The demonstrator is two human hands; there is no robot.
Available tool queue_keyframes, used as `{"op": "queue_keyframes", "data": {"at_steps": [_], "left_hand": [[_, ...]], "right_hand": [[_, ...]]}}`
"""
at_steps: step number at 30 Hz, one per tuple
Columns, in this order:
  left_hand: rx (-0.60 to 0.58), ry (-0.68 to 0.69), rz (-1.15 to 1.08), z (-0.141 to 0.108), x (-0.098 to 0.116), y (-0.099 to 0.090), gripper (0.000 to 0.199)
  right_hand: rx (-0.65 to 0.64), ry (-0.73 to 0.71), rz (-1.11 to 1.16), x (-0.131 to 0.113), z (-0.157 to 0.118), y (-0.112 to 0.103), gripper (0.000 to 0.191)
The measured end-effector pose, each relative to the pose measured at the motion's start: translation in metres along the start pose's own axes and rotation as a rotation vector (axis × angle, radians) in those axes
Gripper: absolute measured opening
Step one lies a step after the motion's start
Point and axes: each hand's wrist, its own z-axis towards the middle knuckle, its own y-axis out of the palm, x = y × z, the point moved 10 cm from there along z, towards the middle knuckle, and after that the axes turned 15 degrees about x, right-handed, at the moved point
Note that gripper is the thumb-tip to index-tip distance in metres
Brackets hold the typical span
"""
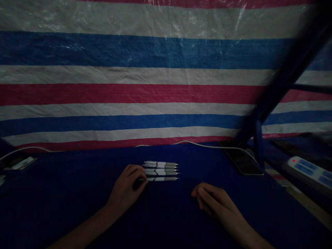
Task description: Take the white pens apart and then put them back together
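Note:
Several white pens with grey grips and pointed metal tips lie side by side on the blue tabletop, tips to the right. My left hand is at their left ends, thumb and finger closed on the rear end of the nearest pen. That pen lies a little apart from the row of other pens, and my fingers partly cover its end. To the right of the pens and closer to me, my right hand hovers or rests over the table. Its fingers are curled together, and nothing shows in them.
A dark phone or tablet lies at the back right beside a slanted blue frame post. A white cable runs along the back edge. At the far right is a power strip. A striped tarp hangs behind the table.

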Motion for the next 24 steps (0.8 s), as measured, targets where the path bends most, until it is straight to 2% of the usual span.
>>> {"op": "queue_keyframes", "data": {"at_steps": [3, 7, 9, 13, 17, 19, 21, 22, 24], "left_hand": [[-0.056, 0.038, 0.024, 0.004, 0.005, 0.006, 0.014], [-0.186, 0.127, 0.059, 0.011, 0.01, 0.023, 0.049], [-0.256, 0.167, 0.076, 0.012, 0.01, 0.033, 0.059], [-0.341, 0.199, 0.107, 0.01, 0.006, 0.05, 0.056], [-0.356, 0.198, 0.129, 0.009, 0.003, 0.059, 0.054], [-0.354, 0.202, 0.132, 0.01, 0.004, 0.06, 0.054], [-0.341, 0.204, 0.136, 0.012, 0.007, 0.058, 0.056], [-0.328, 0.203, 0.139, 0.013, 0.009, 0.054, 0.057], [-0.296, 0.199, 0.148, 0.013, 0.015, 0.042, 0.062]], "right_hand": [[0.001, 0.02, 0.017, 0.001, 0.001, -0.001, 0.042], [0.003, 0.031, 0.051, 0.003, 0.003, -0.002, 0.041], [0.01, 0.034, 0.053, 0.005, 0.005, -0.003, 0.042], [0.045, 0.017, 0.041, 0.004, 0.012, -0.007, 0.042], [0.098, -0.016, 0.014, -0.011, 0.018, -0.022, 0.043], [0.099, -0.047, -0.016, -0.022, 0.009, -0.035, 0.041], [0.046, -0.081, -0.094, -0.025, -0.014, -0.046, 0.032], [-0.069, -0.155, -0.274, -0.025, -0.032, -0.041, 0.026], [-0.117, -0.166, -0.388, -0.011, -0.063, -0.045, 0.013]]}}
